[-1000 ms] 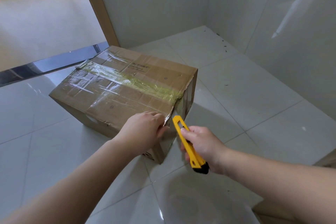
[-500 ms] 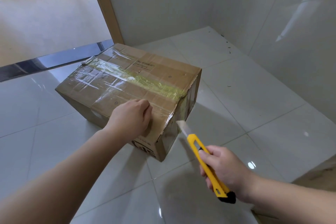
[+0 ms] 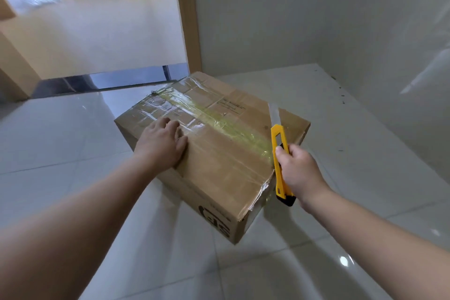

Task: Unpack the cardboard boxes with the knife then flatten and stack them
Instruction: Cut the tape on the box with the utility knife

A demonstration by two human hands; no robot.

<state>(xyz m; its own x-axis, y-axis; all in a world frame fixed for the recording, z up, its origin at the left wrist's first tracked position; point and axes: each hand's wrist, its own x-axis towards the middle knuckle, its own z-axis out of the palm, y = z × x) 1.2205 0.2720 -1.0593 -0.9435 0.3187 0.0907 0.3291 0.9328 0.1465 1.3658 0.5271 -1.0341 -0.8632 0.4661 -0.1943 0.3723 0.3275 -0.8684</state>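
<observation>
While the box [image 3: 219, 153] sits taped on the floor [image 3: 365, 153], the left hand [image 3: 162, 145] rests flat on its top at 9 o'clock, fingers [image 3: 168, 124] relaxed. At 3 o'clock the right hand [image 3: 298, 173] grips the knife [image 3: 278, 148], blade out over the box's edge.

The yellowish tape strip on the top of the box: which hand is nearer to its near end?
Right. The right hand holds the utility knife just beside that end of the tape strip; the left hand rests on the cardboard box, farther left.
</observation>
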